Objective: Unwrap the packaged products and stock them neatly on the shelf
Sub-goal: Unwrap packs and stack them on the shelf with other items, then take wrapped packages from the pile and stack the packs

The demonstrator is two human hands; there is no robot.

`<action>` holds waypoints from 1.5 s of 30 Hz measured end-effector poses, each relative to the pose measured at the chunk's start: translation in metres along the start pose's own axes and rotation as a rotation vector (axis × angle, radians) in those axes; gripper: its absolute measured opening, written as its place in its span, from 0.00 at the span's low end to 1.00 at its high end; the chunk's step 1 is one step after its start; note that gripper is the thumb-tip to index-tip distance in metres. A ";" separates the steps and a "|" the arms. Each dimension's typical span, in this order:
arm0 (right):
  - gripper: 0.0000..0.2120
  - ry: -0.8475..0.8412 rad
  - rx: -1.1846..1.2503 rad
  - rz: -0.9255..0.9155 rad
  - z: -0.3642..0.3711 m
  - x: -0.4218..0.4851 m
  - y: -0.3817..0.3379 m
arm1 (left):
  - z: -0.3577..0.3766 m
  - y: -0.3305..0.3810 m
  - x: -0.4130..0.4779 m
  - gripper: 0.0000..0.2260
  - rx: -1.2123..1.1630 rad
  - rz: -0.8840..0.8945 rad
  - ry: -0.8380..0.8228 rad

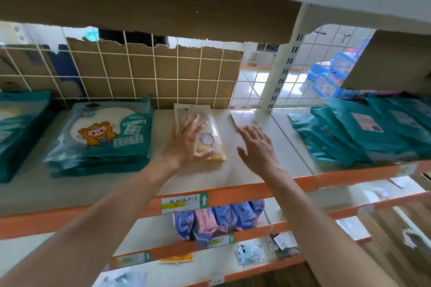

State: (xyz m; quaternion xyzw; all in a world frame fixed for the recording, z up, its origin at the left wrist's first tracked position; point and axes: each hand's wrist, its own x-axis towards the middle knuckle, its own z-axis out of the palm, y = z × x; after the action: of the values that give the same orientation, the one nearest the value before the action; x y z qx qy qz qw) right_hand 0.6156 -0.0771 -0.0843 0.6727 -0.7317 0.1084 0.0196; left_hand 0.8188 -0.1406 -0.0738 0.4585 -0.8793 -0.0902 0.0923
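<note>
— Head view, quick pass. Left hand?
— Palm down, fingers straight and spread wide, laid on the yellow packet. It covers the packet's left side, and the thumb sits by the packet's near end.
— Where's the packet?
— Flat on the shelf board, about the middle, long side running near to far. Its far end is close to the wire grid back. Clear wrap, with a small cartoon print showing just right of the hand.
— Right hand?
— Palm down too, fingers straight and a little apart, holding nothing. The fingertips reach the near edge of a white flat packet. Touching or just above it, cannot tell.
— And that white one sits where?
— Right of the yellow packet, apart from it, far on the board, just beside the white upright post.
— Neighbours?
— Left: a stack of teal cartoon bags with an orange figure on top, a gap of bare board between it and the yellow packet. Right: a pile of plain teal bags, overlapping. Torn cardboard stands behind the grid.
— Front edge?
— Orange lip with a price label, green arrow on it. On the lower shelf below, purple and pink packets stand in a row.
</note>
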 end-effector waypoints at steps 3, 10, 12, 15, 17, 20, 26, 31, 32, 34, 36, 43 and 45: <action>0.27 0.025 -0.044 0.012 -0.009 -0.010 -0.003 | -0.002 0.013 0.005 0.35 0.057 0.045 0.011; 0.30 0.019 -0.064 0.119 -0.029 -0.045 0.015 | 0.005 0.047 0.003 0.33 0.094 0.124 0.038; 0.30 0.025 -0.066 0.147 -0.036 -0.051 0.026 | 0.005 0.058 0.005 0.33 0.110 0.151 0.041; 0.29 0.054 -0.051 0.166 -0.045 -0.059 0.048 | 0.003 0.080 0.011 0.32 0.099 0.179 0.042; 0.29 0.067 -0.038 0.177 -0.050 -0.065 0.066 | 0.002 0.099 0.017 0.31 0.088 0.186 0.041; 0.29 0.067 -0.081 0.164 -0.059 -0.080 0.099 | 0.008 0.137 0.026 0.30 0.075 0.188 0.066; 0.29 0.035 -0.125 0.151 -0.084 -0.106 0.186 | 0.039 0.232 0.036 0.30 0.015 0.135 0.091; 0.28 0.008 -0.162 0.141 -0.102 -0.127 0.247 | 0.058 0.293 0.045 0.29 -0.028 0.121 0.110; 0.28 0.001 -0.165 0.142 -0.105 -0.131 0.257 | 0.060 0.303 0.046 0.29 -0.035 0.124 0.125; 0.28 -0.013 -0.161 0.146 -0.108 -0.136 0.275 | 0.063 0.323 0.050 0.28 -0.065 0.127 0.143; 0.28 -0.015 -0.148 0.157 -0.110 -0.137 0.292 | 0.066 0.342 0.055 0.28 -0.077 0.135 0.151; 0.27 0.051 -0.071 0.173 -0.112 -0.117 0.336 | 0.070 0.370 0.099 0.28 -0.057 0.132 0.157; 0.27 0.062 -0.069 0.181 -0.115 -0.107 0.349 | 0.068 0.378 0.118 0.29 -0.055 0.126 0.146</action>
State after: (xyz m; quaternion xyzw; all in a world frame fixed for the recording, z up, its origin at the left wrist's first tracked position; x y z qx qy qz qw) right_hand 0.2676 0.0737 -0.0371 0.5989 -0.7920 0.1052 0.0553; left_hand 0.4371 -0.0198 -0.0383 0.4050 -0.8944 -0.0749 0.1744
